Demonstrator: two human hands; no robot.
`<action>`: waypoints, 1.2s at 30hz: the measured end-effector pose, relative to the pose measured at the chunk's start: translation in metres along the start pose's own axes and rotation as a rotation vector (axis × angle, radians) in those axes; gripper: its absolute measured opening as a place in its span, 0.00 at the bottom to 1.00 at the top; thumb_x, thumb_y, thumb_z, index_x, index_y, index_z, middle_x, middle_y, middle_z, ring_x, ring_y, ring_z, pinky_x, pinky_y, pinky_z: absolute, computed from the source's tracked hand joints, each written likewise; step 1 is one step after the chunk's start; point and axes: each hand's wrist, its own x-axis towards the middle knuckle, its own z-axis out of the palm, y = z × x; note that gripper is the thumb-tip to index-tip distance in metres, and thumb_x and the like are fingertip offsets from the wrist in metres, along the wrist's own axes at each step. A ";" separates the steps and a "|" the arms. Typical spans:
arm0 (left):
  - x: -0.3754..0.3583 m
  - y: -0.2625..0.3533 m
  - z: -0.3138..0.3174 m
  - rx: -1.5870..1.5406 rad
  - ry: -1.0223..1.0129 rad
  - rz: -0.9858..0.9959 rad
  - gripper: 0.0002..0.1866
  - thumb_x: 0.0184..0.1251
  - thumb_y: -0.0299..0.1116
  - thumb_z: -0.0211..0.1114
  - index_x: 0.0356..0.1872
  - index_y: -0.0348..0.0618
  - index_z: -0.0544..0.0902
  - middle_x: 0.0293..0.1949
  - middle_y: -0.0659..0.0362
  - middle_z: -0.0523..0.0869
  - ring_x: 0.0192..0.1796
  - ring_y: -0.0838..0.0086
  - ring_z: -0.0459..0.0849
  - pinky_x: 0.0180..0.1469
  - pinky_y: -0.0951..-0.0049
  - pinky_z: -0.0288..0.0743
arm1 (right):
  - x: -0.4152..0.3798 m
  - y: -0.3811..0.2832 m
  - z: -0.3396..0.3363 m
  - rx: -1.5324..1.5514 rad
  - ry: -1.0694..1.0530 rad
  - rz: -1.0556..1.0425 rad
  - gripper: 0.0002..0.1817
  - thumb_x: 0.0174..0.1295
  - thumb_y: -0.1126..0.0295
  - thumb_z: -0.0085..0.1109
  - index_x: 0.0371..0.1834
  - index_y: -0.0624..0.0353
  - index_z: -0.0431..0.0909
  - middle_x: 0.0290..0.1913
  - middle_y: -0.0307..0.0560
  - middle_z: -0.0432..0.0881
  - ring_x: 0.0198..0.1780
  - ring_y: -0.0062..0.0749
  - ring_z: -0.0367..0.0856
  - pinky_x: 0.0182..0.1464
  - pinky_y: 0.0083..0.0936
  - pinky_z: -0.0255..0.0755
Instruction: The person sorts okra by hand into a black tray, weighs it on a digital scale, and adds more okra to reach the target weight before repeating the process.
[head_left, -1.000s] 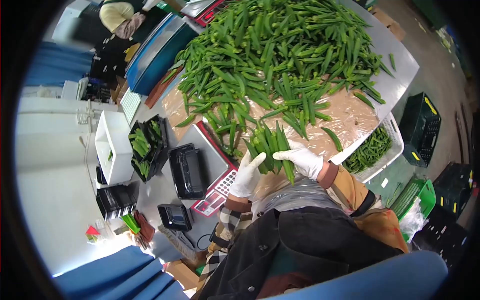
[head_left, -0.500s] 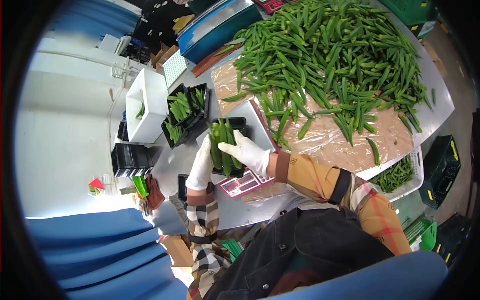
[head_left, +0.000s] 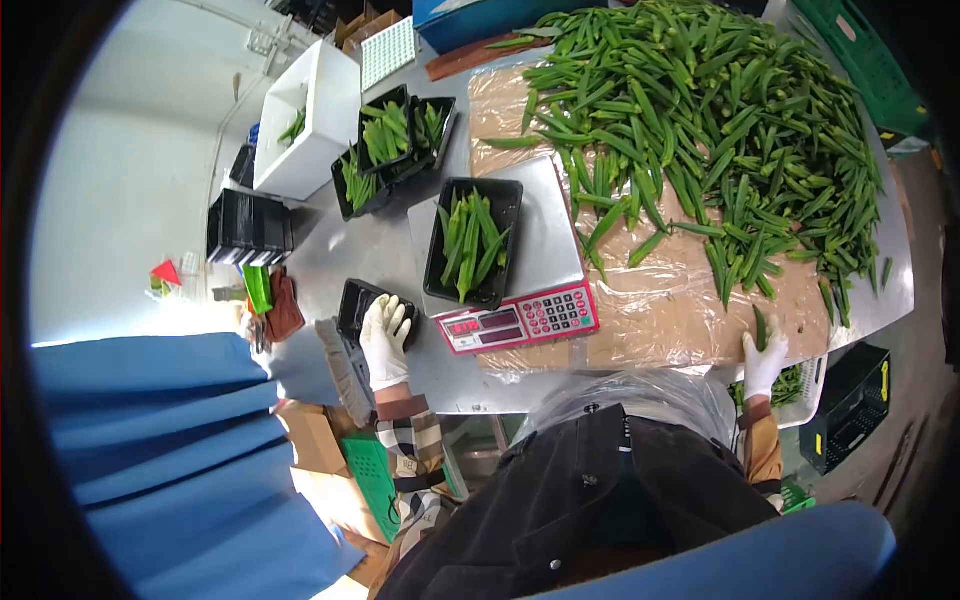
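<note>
A black tray of okra pods rests on the steel platform of a pink-edged digital scale. Over a smaller black tray at the left is my white-gloved left hand, its fingers loosely curled and apart, with nothing visible in them. Far to the right, my right hand, also gloved, pinches a single okra pod near the front edge of the table. Beyond that hand spreads a large okra heap on plastic-covered brown sheeting.
Several filled black trays stand behind the scale to the left, beside a white foam box. Stacked black trays sit farther left. A white crate of okra is below the table's front edge, near a dark green crate.
Both hands have left the okra in the tray on the scale. My left hand went to the smaller tray, while my right hand moved far right and took hold of one pod.
</note>
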 end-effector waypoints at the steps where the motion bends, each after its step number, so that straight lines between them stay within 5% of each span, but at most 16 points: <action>1: -0.004 -0.003 0.004 -0.025 0.009 -0.009 0.25 0.77 0.47 0.56 0.65 0.40 0.74 0.65 0.47 0.78 0.65 0.58 0.78 0.63 0.55 0.72 | -0.010 0.016 0.002 0.004 -0.039 0.041 0.23 0.59 0.77 0.65 0.59 0.65 0.78 0.53 0.54 0.81 0.54 0.40 0.79 0.60 0.35 0.71; 6: -0.013 -0.003 0.027 -0.008 -0.040 0.002 0.24 0.76 0.45 0.59 0.63 0.40 0.75 0.62 0.47 0.80 0.63 0.59 0.80 0.61 0.60 0.75 | -0.022 0.089 -0.017 0.159 0.122 0.204 0.16 0.62 0.75 0.63 0.53 0.67 0.81 0.46 0.47 0.84 0.42 0.30 0.81 0.50 0.26 0.75; 9: -0.012 -0.004 0.031 0.026 -0.041 0.024 0.21 0.75 0.45 0.61 0.60 0.42 0.77 0.54 0.52 0.85 0.53 0.66 0.84 0.54 0.65 0.79 | -0.022 0.161 -0.057 0.222 0.420 0.334 0.20 0.63 0.77 0.59 0.59 0.73 0.77 0.57 0.56 0.83 0.57 0.34 0.80 0.61 0.27 0.71; 10: -0.010 -0.006 0.033 0.051 -0.050 0.002 0.20 0.75 0.44 0.61 0.60 0.42 0.78 0.52 0.53 0.85 0.51 0.68 0.85 0.52 0.67 0.80 | -0.020 0.170 -0.078 0.029 0.416 0.477 0.23 0.64 0.76 0.61 0.62 0.75 0.74 0.59 0.61 0.82 0.57 0.37 0.81 0.61 0.30 0.72; 12: -0.005 -0.011 0.035 0.105 -0.069 -0.043 0.19 0.75 0.43 0.62 0.59 0.43 0.78 0.47 0.56 0.86 0.47 0.70 0.85 0.47 0.69 0.82 | -0.022 0.167 -0.096 -0.479 0.541 0.393 0.25 0.65 0.74 0.62 0.64 0.76 0.71 0.58 0.65 0.81 0.54 0.40 0.83 0.59 0.33 0.74; 14: -0.001 -0.020 0.043 0.089 -0.080 -0.043 0.17 0.74 0.39 0.64 0.58 0.44 0.78 0.42 0.61 0.85 0.40 0.75 0.85 0.40 0.73 0.82 | -0.015 0.158 -0.089 0.377 0.398 0.445 0.25 0.67 0.74 0.60 0.64 0.76 0.71 0.58 0.62 0.81 0.58 0.39 0.80 0.61 0.31 0.72; 18: 0.017 -0.042 0.057 0.156 -0.096 0.051 0.17 0.72 0.34 0.65 0.58 0.43 0.79 0.38 0.63 0.83 0.33 0.80 0.81 0.33 0.77 0.78 | -0.002 0.061 -0.048 0.093 0.264 0.188 0.21 0.62 0.79 0.59 0.61 0.67 0.77 0.55 0.53 0.82 0.57 0.40 0.80 0.62 0.30 0.70; 21: 0.023 -0.045 0.064 0.242 -0.181 0.169 0.17 0.72 0.29 0.64 0.59 0.39 0.79 0.42 0.62 0.84 0.35 0.80 0.81 0.35 0.79 0.78 | 0.014 -0.009 -0.014 0.159 0.212 -0.042 0.18 0.60 0.76 0.64 0.55 0.61 0.82 0.54 0.49 0.82 0.58 0.37 0.78 0.65 0.33 0.67; 24: 0.015 -0.041 0.077 0.329 -0.211 0.155 0.16 0.72 0.26 0.62 0.59 0.36 0.78 0.45 0.60 0.85 0.40 0.79 0.83 0.37 0.80 0.80 | 0.031 -0.031 0.042 0.483 0.144 0.134 0.15 0.58 0.70 0.69 0.49 0.58 0.84 0.43 0.47 0.85 0.44 0.38 0.84 0.53 0.34 0.76; 26: 0.007 -0.042 0.089 0.312 -0.238 0.127 0.16 0.72 0.25 0.62 0.58 0.36 0.78 0.46 0.60 0.86 0.41 0.79 0.84 0.40 0.79 0.80 | 0.046 -0.067 0.045 0.068 0.042 0.115 0.17 0.56 0.62 0.72 0.46 0.57 0.84 0.40 0.48 0.86 0.40 0.41 0.86 0.48 0.34 0.78; 30: -0.006 -0.048 0.101 0.258 -0.265 0.131 0.13 0.72 0.25 0.62 0.55 0.34 0.80 0.47 0.60 0.86 0.45 0.80 0.82 0.51 0.79 0.74 | 0.066 -0.071 0.049 -0.121 -0.246 0.222 0.17 0.53 0.61 0.73 0.41 0.57 0.83 0.37 0.50 0.87 0.40 0.46 0.86 0.46 0.37 0.78; 32: -0.007 -0.054 0.099 0.255 -0.255 0.125 0.13 0.73 0.27 0.62 0.55 0.34 0.80 0.46 0.59 0.86 0.43 0.79 0.83 0.49 0.77 0.78 | 0.070 -0.056 0.047 -0.167 -0.280 0.118 0.16 0.51 0.62 0.74 0.38 0.58 0.82 0.32 0.51 0.86 0.34 0.45 0.85 0.40 0.36 0.78; 33: -0.011 -0.052 0.100 0.225 -0.270 0.084 0.13 0.73 0.27 0.62 0.56 0.34 0.80 0.46 0.58 0.86 0.42 0.77 0.84 0.47 0.76 0.80 | 0.071 -0.049 0.047 -0.127 -0.368 0.160 0.15 0.51 0.65 0.73 0.38 0.61 0.82 0.31 0.49 0.86 0.29 0.36 0.84 0.36 0.31 0.77; 36: -0.023 -0.044 0.109 0.164 -0.294 0.024 0.15 0.75 0.29 0.60 0.57 0.35 0.78 0.45 0.57 0.86 0.37 0.72 0.87 0.39 0.73 0.86 | 0.065 -0.085 0.026 0.171 -0.464 0.237 0.17 0.53 0.66 0.73 0.43 0.62 0.82 0.32 0.47 0.86 0.33 0.32 0.85 0.39 0.29 0.79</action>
